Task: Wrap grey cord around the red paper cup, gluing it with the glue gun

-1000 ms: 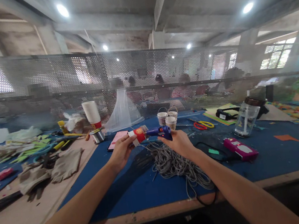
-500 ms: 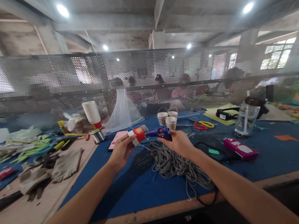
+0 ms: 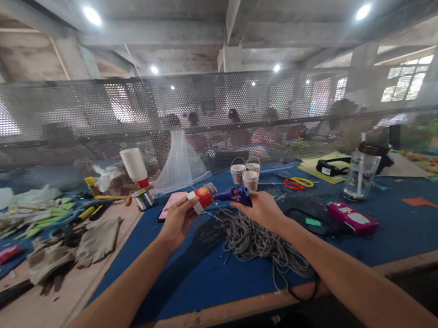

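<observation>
My left hand (image 3: 177, 219) is closed around a small red and white paper cup (image 3: 203, 197), held sideways with a band of grey cord at its far end. My right hand (image 3: 263, 208) grips a blue glue gun (image 3: 240, 193), its nozzle pointing left at the corded end of the cup. Whether the nozzle touches the cord I cannot tell. Below both hands lies a loose heap of grey cord (image 3: 252, 237) on the blue mat (image 3: 173, 292). Several small cord-wrapped buckets (image 3: 251, 180) with thin handles stand just beyond the glue gun.
A phone (image 3: 172, 205) lies behind my left hand, near a stack of paper cups (image 3: 134, 167) and a wire spool (image 3: 144, 199). Grey gloves (image 3: 98, 242) lie at left. Scissors (image 3: 298, 182), a magenta box (image 3: 353, 217) and a clear bottle (image 3: 361, 172) are at right.
The glue gun's nozzle has shifted very slightly against the cup's corded end. Both hands keep their grip, and everything else stays in place.
</observation>
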`<state>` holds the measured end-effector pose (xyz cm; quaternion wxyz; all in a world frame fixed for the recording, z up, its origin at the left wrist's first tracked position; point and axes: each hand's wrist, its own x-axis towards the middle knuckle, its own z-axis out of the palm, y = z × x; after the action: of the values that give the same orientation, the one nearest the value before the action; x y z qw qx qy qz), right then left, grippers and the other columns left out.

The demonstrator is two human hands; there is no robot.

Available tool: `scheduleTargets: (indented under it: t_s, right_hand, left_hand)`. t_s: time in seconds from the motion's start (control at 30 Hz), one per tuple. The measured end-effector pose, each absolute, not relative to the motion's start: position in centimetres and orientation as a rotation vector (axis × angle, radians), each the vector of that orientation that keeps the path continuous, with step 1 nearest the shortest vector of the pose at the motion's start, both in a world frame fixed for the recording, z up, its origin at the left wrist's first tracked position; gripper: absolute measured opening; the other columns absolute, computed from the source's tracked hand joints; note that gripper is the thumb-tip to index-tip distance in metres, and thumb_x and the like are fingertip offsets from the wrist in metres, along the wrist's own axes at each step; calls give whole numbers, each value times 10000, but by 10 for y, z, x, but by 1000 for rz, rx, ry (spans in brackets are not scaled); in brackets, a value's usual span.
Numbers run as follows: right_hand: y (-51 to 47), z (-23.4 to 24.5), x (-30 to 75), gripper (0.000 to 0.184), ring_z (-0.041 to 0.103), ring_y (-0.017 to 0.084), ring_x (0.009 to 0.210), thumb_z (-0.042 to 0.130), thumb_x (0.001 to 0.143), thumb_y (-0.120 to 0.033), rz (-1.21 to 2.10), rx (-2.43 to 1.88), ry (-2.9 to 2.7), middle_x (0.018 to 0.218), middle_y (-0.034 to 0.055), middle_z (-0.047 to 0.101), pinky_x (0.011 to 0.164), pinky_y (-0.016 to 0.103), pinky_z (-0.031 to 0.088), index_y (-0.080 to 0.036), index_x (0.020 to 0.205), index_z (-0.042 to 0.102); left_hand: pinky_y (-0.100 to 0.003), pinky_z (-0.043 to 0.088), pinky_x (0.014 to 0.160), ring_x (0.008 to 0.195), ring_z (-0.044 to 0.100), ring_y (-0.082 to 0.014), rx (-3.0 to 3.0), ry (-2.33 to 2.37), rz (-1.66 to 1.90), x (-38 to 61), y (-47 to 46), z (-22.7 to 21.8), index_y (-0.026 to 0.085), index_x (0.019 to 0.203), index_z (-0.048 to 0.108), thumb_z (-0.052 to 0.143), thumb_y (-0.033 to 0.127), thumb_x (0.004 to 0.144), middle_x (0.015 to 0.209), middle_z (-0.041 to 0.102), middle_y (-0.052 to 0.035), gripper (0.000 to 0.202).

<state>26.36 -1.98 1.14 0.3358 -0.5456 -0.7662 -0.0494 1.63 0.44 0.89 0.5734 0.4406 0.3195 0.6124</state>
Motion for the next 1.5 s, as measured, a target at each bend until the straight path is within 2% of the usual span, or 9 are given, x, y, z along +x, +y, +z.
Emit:
scheduleTargets:
  t_s: [0.23, 0.37, 0.43, 0.63, 0.77, 0.93, 1.17, 1.37, 1.5]
  right_hand:
    - [-20, 18, 264, 405, 684, 228, 724, 622, 878, -585, 241, -1356, -1896, 737, 53, 718, 640, 279, 456, -192, 916, 712]
    - [-19, 21, 266, 402, 584, 160, 505, 639, 858, -556, 600, -1249, -1793, 558, -33, 608, 547, 262, 456, -188, 1019, 629]
    - [-19, 21, 268, 360, 528, 137, 448, 617, 871, -526, 734, -1162, -1774, 496, -68, 540, 533, 254, 454, -188, 995, 604]
    - [-8, 19, 274, 367, 569, 131, 550, 623, 851, -545, 900, -989, -1617, 592, -27, 589, 604, 247, 471, -179, 818, 607]
    - [6, 14, 286, 457, 556, 138, 603, 648, 792, -610, 821, -1181, -1518, 608, -4, 602, 583, 237, 416, -157, 732, 670]
    - [23, 5, 308, 520, 536, 141, 583, 592, 783, -659, 531, -1587, -1581, 569, -23, 568, 546, 233, 369, -157, 710, 705]
    - [38, -9, 333, 506, 555, 168, 495, 678, 747, -599, 353, -1870, -1669, 433, -10, 494, 517, 250, 358, -203, 454, 562]
    - [37, -12, 338, 460, 702, 256, 735, 631, 824, -595, 207, -2069, -1666, 651, 94, 682, 658, 307, 456, -189, 616, 686]
    - [30, -9, 333, 408, 700, 294, 963, 636, 852, -558, 96, -2105, -1656, 979, 171, 726, 780, 358, 489, -164, 842, 739]
  left_hand:
    - [-260, 521, 641, 706, 673, -165, 1035, 764, 1418, 16, 3, 11, 147, 886, 737, 794, 208, 731, 868, 768, -70, 176]
    - [-270, 525, 641, 722, 681, -182, 1030, 765, 1394, 15, 4, 9, 164, 878, 748, 790, 235, 748, 898, 774, -80, 154]
    - [-279, 527, 648, 743, 689, -197, 1037, 764, 1375, 16, 4, 9, 160, 884, 755, 782, 246, 760, 918, 777, -94, 153]
    - [-281, 540, 676, 760, 692, -196, 1032, 769, 1349, 18, 3, 10, 133, 884, 768, 787, 248, 750, 896, 778, -100, 178]
    - [-266, 540, 643, 706, 673, -177, 1040, 763, 1377, 19, 2, 11, 140, 849, 770, 819, 226, 696, 836, 771, -75, 183]
    - [-273, 559, 702, 771, 691, -189, 1086, 737, 1354, 18, 2, 9, 117, 889, 776, 842, 193, 652, 911, 778, -99, 258]
    - [-262, 556, 689, 777, 700, -188, 1094, 746, 1335, 19, 1, 9, 97, 957, 769, 845, 173, 653, 963, 778, -126, 323]
    - [-268, 550, 705, 787, 699, -185, 1108, 748, 1321, 21, -2, 11, 114, 924, 778, 870, 205, 632, 963, 781, -110, 319]
    - [-270, 544, 721, 787, 700, -184, 1127, 740, 1308, 20, -1, 9, 114, 937, 780, 871, 219, 638, 945, 783, -108, 330]
